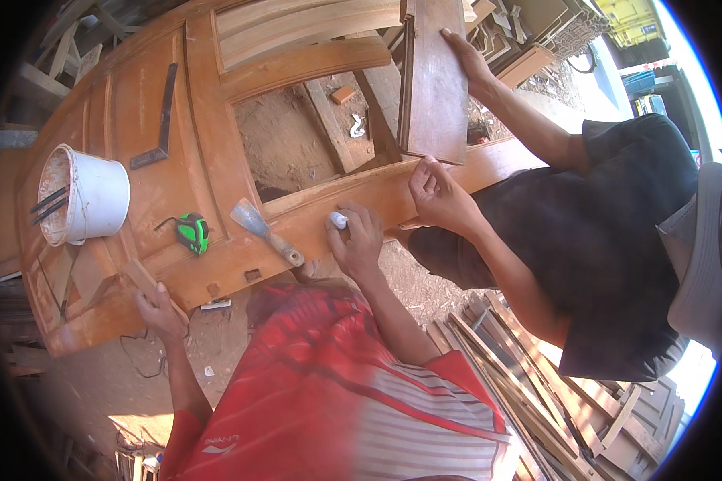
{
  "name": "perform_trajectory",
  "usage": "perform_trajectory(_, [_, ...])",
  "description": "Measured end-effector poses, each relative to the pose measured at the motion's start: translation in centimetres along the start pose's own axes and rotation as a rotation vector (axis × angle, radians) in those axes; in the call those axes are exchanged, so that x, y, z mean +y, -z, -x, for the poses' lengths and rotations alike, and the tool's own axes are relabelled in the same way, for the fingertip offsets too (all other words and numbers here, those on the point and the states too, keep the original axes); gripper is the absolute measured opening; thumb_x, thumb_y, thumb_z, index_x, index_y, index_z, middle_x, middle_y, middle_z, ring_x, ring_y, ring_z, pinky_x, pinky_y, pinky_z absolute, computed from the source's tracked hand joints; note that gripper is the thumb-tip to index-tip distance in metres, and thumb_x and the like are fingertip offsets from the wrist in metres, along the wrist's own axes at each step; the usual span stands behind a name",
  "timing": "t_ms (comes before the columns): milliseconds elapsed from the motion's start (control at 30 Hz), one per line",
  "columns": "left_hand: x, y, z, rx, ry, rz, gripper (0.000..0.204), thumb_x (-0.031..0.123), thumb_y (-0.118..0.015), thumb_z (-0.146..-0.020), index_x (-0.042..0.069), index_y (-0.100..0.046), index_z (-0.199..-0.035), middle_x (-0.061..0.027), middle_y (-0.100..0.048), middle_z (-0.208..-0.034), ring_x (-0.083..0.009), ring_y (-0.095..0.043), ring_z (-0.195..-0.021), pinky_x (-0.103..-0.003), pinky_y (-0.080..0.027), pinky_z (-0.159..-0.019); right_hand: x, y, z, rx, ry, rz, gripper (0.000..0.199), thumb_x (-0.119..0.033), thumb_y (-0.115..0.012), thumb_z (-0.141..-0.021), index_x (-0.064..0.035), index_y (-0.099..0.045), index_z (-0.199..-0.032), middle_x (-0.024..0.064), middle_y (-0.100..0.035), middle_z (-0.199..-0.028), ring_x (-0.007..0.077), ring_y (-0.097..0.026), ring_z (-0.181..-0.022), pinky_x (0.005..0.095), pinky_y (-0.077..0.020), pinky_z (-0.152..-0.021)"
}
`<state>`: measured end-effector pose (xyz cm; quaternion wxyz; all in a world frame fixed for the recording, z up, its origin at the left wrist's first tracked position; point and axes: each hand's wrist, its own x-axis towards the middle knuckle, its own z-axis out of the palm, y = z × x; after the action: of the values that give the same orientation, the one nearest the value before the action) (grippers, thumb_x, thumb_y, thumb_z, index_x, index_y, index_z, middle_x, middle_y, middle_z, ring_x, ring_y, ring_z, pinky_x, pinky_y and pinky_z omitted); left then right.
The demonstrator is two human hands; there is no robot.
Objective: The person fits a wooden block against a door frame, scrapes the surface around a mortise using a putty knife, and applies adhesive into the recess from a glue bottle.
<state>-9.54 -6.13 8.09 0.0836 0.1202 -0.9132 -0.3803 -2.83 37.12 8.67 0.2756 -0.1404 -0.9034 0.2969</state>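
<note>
A brown panelled wooden door (pixel 148 196) lies flat in front of me. My left hand (pixel 162 313) is closed on a small wooden block (pixel 144 280) at the door's near left edge. My right hand (pixel 359 244) is wrapped round a white, round-ended stick-like thing (pixel 338 220) over the near rail; its kind does not show. Just left of that hand, a putty knife (pixel 266 231) with a wooden handle rests on the rail. Farther left lies a green and black tape measure (pixel 192 232). A co-worker at the right holds a brown wooden panel (pixel 437 84) on edge over the door's opening.
A white bucket (pixel 100 196) with dark handles sticking out stands on the door's left part. Beyond it lies a dark metal square (pixel 164 120). The co-worker's dark shirt (pixel 569 232) fills the right side. Wooden boards (pixel 537 393) are piled at the lower right.
</note>
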Motion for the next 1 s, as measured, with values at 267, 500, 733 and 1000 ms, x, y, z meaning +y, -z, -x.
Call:
perform_trajectory(267, [2.1,0.3,0.1,-0.053,-0.05,-0.1,0.046,0.03,-0.073,-0.097,-0.006,-0.061,-0.124,-0.0221,-0.067,-0.109,-0.0366,-0.064,-0.102,-0.046,-0.05,-0.092,-0.4,0.2,0.0,0.047,0.002,0.042,0.024,-0.01,-0.079,-0.082,-0.0052,-0.069,-0.104,0.0092,-0.072,-0.114,0.0323,-0.064,-0.101,0.0445,-0.0479,-0.09])
perform_trajectory(500, [3.1,1.4,-0.3,-0.158,-0.215,-0.327,0.052,0.021,-0.08,-0.09,-0.005,-0.063,-0.132,-0.0223,-0.062,-0.12,-0.0373,-0.061,-0.111,-0.046,-0.05,-0.094,-0.7,-0.1,0.0,0.054,-0.018,0.071,0.024,-0.013,-0.078,-0.082,-0.006,-0.068,-0.103,0.009,-0.071,-0.114,0.0328,-0.063,-0.101,0.0457,-0.0483,-0.092])
perform_trajectory(733, [3.3,2.0,-0.4,-0.19,-0.229,-0.298,0.054,0.021,-0.079,-0.091,-0.002,-0.062,-0.137,-0.0203,-0.06,-0.123,-0.034,-0.06,-0.109,-0.045,-0.05,-0.092,-1.3,0.0,-0.2,0.058,-0.009,0.079,0.023,-0.012,-0.076,-0.082,-0.0062,-0.067,-0.102,0.0098,-0.07,-0.114,0.0344,-0.063,-0.102,0.0465,-0.0488,-0.092])
perform_trajectory(1000, [6.6,0.6,-1.1,-0.101,-0.456,-0.032,0.045,0.013,-0.072,-0.095,-0.001,-0.062,-0.136,-0.0192,-0.063,-0.119,-0.0332,-0.061,-0.106,-0.044,-0.05,-0.09,-1.8,0.1,-0.6,0.05,-0.056,0.082,0.02,-0.012,-0.074,-0.083,-0.004,-0.067,-0.101,0.0115,-0.07,-0.113,0.0357,-0.062,-0.1,0.0468,-0.0489,-0.09])
